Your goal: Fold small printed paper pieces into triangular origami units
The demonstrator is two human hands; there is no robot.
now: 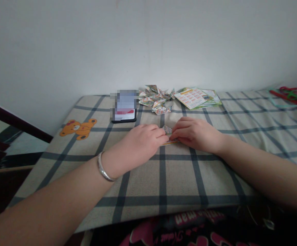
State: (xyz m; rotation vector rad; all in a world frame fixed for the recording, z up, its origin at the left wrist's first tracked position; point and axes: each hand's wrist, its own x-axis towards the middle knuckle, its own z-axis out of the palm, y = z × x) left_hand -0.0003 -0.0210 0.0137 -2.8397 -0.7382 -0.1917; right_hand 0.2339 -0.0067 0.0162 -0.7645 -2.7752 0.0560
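A small folded piece of printed paper (168,130) lies on the checked tablecloth between my hands, its top forming a point. My left hand (147,138) grips its left side with bent fingers, and a silver bangle circles that wrist. From the other side, my right hand (193,133) has its fingers pressed onto the right part of the paper. Most of the paper is hidden under the fingers. Just beyond lie several folded printed-paper pieces (155,97) in a heap.
A phone (125,106) with a partly blurred screen lies at the back left. Flat printed sheets (193,98) are stacked at the back right, against the wall. Coloured strips (292,95) lie at the far right. A bear picture (78,129) is on the cloth (140,186).
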